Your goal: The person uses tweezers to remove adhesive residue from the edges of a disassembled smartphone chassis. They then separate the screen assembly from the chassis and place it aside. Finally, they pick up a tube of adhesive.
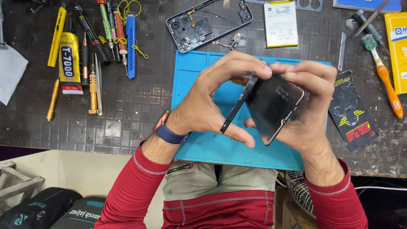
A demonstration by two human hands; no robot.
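- Both of your hands are clamped on one dark phone screen panel (274, 106), held tilted above the blue work mat (199, 144): your left hand (207, 106) pinches its top edge and props its thin black frame edge (237, 106) with a finger, and your right hand (311, 106) wraps the right side from behind.
- Counted around you: one open phone chassis (210, 23) at 12 o'clock, one flat battery (280, 23) at 1 o'clock, one small loose circuit part (231, 42) just above the mat.
- At 10 o'clock lies a tool row: one glue tube (70, 63), one yellow utility knife (56, 38), one blue pry tool (131, 46), and several screwdrivers (92, 89); an exact count is hard where they overlap.
- At 3 o'clock: one black printed packet (352, 112) and one orange-handled brush (383, 78), with one metal blade (342, 51) near the mat's corner.
- Room to move: the mat's left half at 9 o'clock is bare, as is the tiled table (127, 110) between mat and tools. At 6 o'clock the mat reaches the table's near edge, right over your lap.
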